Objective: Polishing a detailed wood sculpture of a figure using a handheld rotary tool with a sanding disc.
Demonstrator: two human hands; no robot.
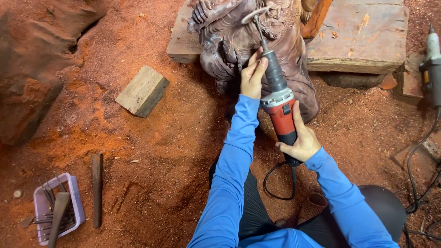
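1. The right hand [301,140] grips the red grinder [279,103] – middle of the frame.
2. The left hand [252,73] wraps its front.
3. Best to press its round disc [255,15] softly on the wood carving [257,50], top middle – go slow.

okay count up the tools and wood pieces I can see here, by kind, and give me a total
Power tools: 2, the red grinder in both hands, a second tool at right
Carved figures: 1
Loose wood blocks: 1
Chisel trays: 1
Loose bars: 1
Total: 6
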